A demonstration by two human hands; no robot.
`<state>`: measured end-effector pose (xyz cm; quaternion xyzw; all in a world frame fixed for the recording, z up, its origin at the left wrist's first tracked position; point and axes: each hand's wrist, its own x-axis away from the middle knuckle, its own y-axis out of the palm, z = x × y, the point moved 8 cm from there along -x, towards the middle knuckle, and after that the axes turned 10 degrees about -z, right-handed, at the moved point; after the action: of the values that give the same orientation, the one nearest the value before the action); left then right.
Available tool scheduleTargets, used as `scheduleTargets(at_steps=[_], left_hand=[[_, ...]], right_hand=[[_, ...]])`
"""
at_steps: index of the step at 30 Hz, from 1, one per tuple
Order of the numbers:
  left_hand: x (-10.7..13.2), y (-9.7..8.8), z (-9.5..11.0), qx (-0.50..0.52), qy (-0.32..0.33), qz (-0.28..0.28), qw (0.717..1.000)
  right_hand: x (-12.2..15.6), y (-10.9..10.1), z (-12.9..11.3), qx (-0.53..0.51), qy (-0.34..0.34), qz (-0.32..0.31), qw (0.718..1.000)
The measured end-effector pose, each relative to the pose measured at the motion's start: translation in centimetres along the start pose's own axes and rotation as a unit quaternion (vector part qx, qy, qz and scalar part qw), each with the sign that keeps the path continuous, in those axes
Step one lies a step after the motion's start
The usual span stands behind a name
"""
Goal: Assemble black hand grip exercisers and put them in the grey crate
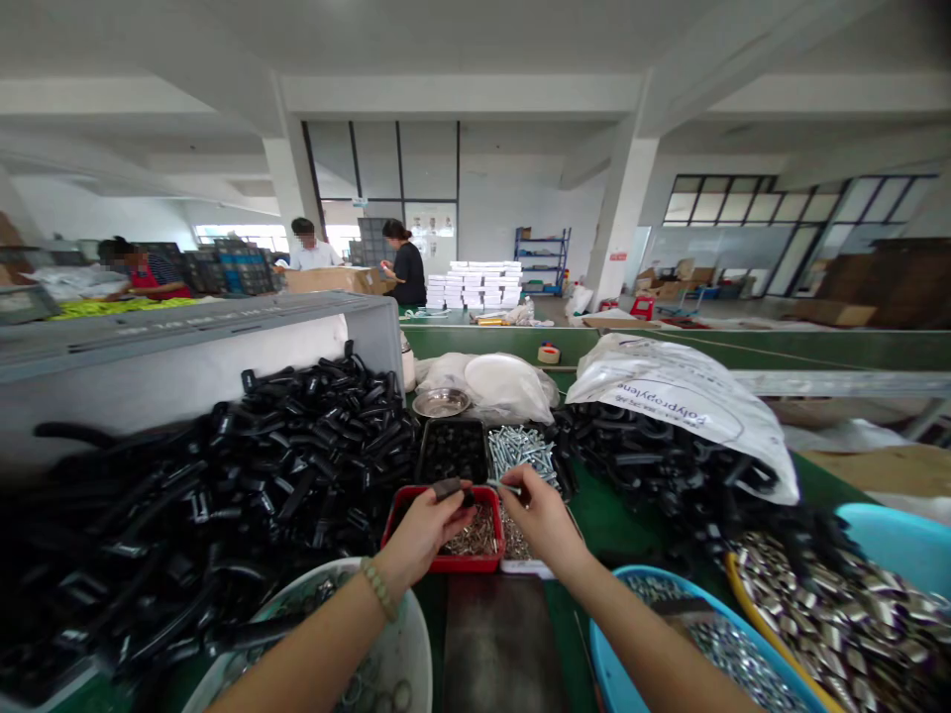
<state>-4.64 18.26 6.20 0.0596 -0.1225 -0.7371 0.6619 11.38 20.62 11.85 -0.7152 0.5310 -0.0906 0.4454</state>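
My left hand (425, 535), with a beaded bracelet on the wrist, is closed on a small black plastic part (448, 488). My right hand (541, 515) pinches a silver bolt (509, 486) that points toward the black part; a small gap seems to lie between them. Both hands hover over a red tray (446, 565) of small copper-coloured pieces and a white tray (536, 569) of small metal pieces. Just beyond are a tray of silver bolts (520, 451) and a black tray (422, 458) of small black pieces.
Black handle-like parts (297, 465) spill from a grey crate (382, 332) at left. More lie under a white sack (684, 391) at right. Basins of metal parts include a white basin (423, 644), a blue basin (605, 644) and a yellow basin (743, 584). Several people work in the background.
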Motion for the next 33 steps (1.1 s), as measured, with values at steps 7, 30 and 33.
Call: scheduleTargets(at_steps=[7, 30, 33], left_hand=[[10.5, 4.1, -1.7, 0.250, 0.003, -0.026, 0.968], [15.2, 9.2, -5.1, 0.249, -0.034, -0.100, 0.963], [17.9, 7.6, -6.9, 0.269, -0.101, -0.105, 0.952]], right_hand=[[9.5, 2.2, -5.9, -0.243, -0.002, 0.027, 0.970], [17.4, 0.3, -5.1, -0.235, -0.019, -0.007, 0.972], [18.2, 4.4, -4.0, -0.431, 0.110, -0.051, 0.894]])
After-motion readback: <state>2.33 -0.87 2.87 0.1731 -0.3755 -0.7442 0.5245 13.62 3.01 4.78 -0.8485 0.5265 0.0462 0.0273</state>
